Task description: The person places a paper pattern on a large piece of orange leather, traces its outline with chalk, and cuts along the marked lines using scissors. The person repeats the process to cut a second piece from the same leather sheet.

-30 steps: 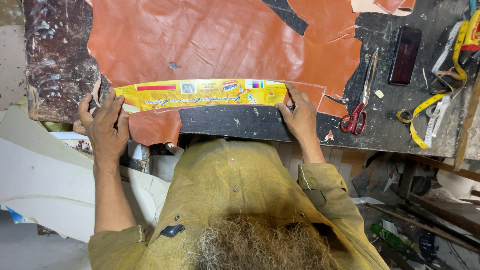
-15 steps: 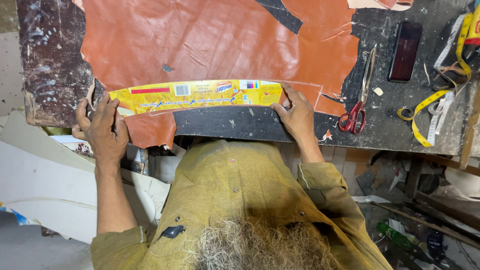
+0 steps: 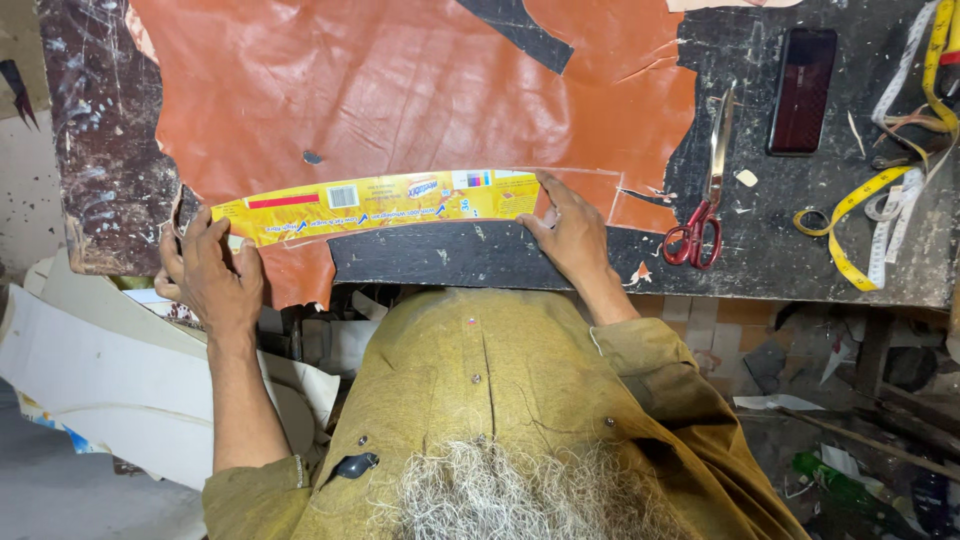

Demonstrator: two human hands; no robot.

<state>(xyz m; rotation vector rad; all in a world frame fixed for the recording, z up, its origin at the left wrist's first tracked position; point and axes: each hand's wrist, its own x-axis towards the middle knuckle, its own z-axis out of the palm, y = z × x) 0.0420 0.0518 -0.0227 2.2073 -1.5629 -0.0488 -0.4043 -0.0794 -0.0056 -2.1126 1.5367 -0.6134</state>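
A long yellow cardboard strip (a curved pattern cut from printed packaging) lies flat on a sheet of orange-brown leather, its long axis running across the bench from side to side, bowed slightly upward in the middle. The hand at the left of the picture presses its spread fingers on that end of the strip at the leather's lower edge, holding nothing, while the hand at the right of the picture lies flat with fingertips on the other end; each hand sits at one tip, so neither is nearer the strip's middle. Pale drawn lines show on the leather just beyond the right-hand end. The leather covers much of a scarred dark workbench, whose bare black top shows below the strip. Well apart to the right lie red-handled scissors, a dark phone and a yellow tape measure. The person's mustard-coloured shirt fills the foreground, with scraps and white sheets on the floor below
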